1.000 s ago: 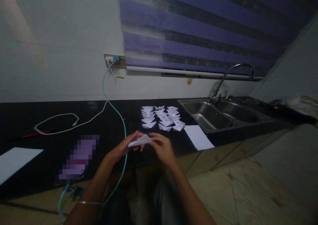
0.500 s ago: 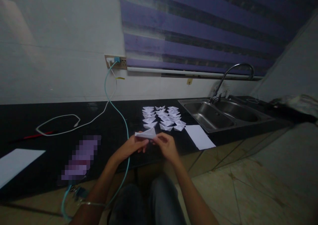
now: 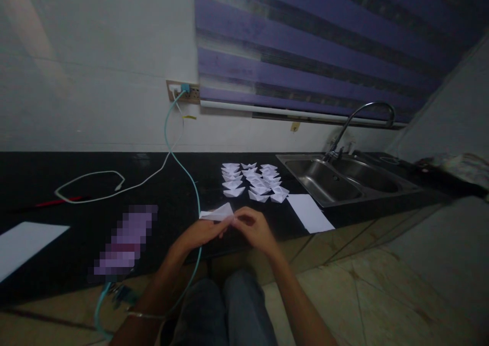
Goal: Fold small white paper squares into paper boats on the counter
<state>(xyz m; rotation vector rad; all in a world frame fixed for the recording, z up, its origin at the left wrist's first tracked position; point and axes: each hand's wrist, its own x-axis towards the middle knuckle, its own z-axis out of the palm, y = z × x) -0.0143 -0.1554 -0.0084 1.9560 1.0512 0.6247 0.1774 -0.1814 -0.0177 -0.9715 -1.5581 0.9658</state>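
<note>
A folded piece of white paper (image 3: pixel 217 213), pointed at the top, is between my hands above the front edge of the dark counter. My left hand (image 3: pixel 201 232) holds it from below and the left, thumb stretched along its lower side. At its right end, my right hand (image 3: pixel 252 225) pinches the paper's corner with thumb and forefinger. Several white paper boats (image 3: pixel 252 182) stand in three columns just beyond my hands. To the right of them lies a white paper sheet (image 3: pixel 311 213), reaching the counter's edge.
A double steel sink (image 3: pixel 321 180) with a curved tap (image 3: pixel 357 112) is set in the counter (image 3: pixel 187 178) at the right. A teal cable (image 3: pixel 187 171) runs from the wall socket past my left forearm. More paper (image 3: pixel 28 244) and a pixelated purple object (image 3: pixel 128 239) lie at left.
The folded paper and my left hand have shifted a little left and down. My right hand's fingers have drawn closer to my left thumb. The camera view has shifted slightly.
</note>
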